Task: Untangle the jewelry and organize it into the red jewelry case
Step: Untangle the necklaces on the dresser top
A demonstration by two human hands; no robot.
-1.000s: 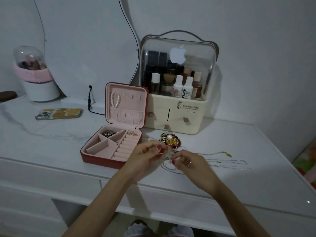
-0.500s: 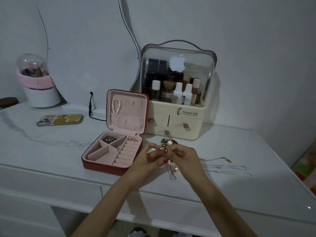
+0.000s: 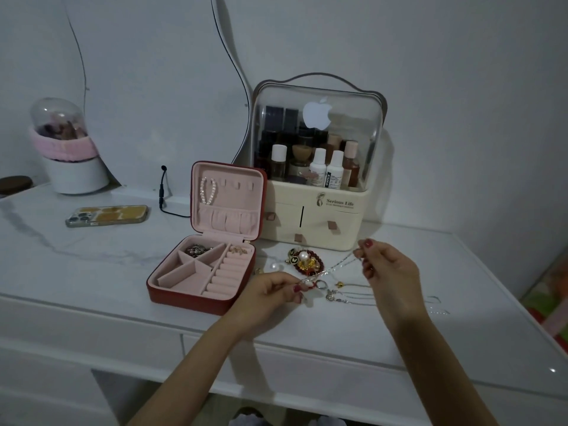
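Both hands pinch one silver chain (image 3: pixel 335 269) stretched taut between them above the counter (image 3: pixel 92 272): left hand (image 3: pixel 270 290) low at the ring end, right hand (image 3: pixel 387 269) raised. Pulling harder could tighten a knot or drag the loose chains (image 3: pixel 353 295) beneath. The case (image 3: pixel 203 269) lies open, left of both hands.

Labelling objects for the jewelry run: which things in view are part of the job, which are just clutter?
Job:
red jewelry case, open
silver chain, pinched between left hand and right hand
jewelry pile on the table
loose chains
pearl bracelet in the lid

Lying about:
phone
cosmetics organizer
domed container
black cable
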